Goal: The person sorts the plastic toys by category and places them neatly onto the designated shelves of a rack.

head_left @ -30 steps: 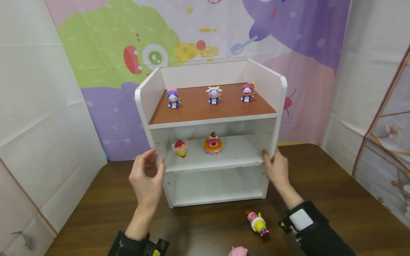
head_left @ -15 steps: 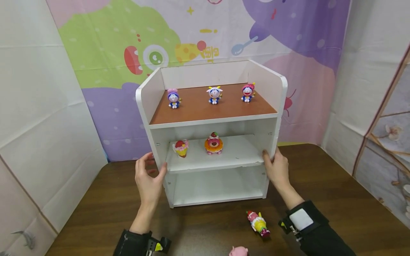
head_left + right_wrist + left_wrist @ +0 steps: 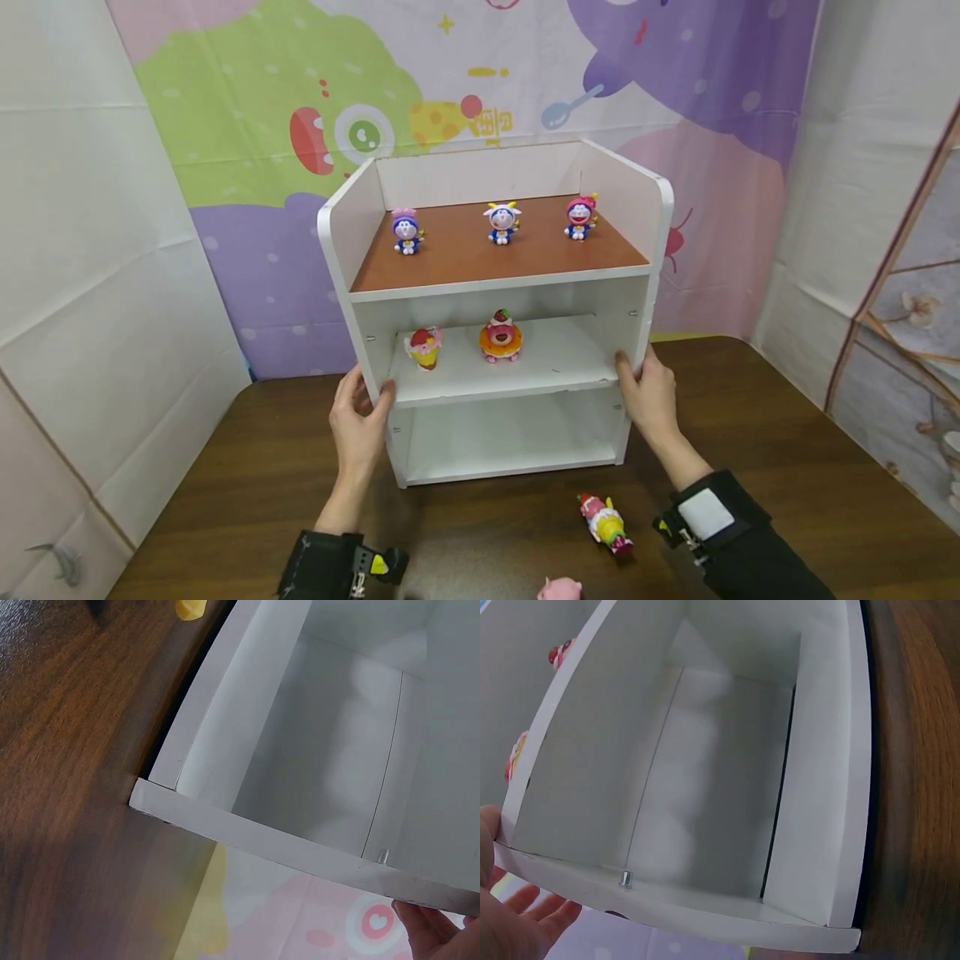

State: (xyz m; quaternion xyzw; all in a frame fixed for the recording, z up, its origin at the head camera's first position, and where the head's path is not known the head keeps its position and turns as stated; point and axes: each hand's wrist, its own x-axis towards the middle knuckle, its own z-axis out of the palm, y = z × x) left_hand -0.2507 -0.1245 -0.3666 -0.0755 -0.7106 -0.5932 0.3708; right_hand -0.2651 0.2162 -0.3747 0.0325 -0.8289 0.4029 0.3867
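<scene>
A white tabletop shelf (image 3: pixel 502 285) with a brown top board stands on the table. My left hand (image 3: pixel 360 429) holds its left side panel, thumb at the front by the middle board and fingers around the outside; the left wrist view shows those fingers (image 3: pixel 544 911) beyond the panel. On the opposite side my right hand (image 3: pixel 651 398) grips the right panel at similar height, thumb at the front edge. The middle board carries an ice-cream-cone figurine (image 3: pixel 424 348) and a pink bear figurine in an orange ring (image 3: pixel 500 337). The bottom compartment holds nothing.
Three blue-and-white cat figurines, with purple (image 3: pixel 406 232), white (image 3: pixel 502 223) and pink (image 3: pixel 580 218) hoods, stand on the top board. A pink-and-yellow figurine (image 3: pixel 606 525) lies on the table (image 3: pixel 810 467) in front. A pink pig-like figurine (image 3: pixel 559 589) is partly cut off below.
My left hand has moved right and closed from beside the shelf onto its left panel. The right hand stays on the right panel; the figurines have not moved.
</scene>
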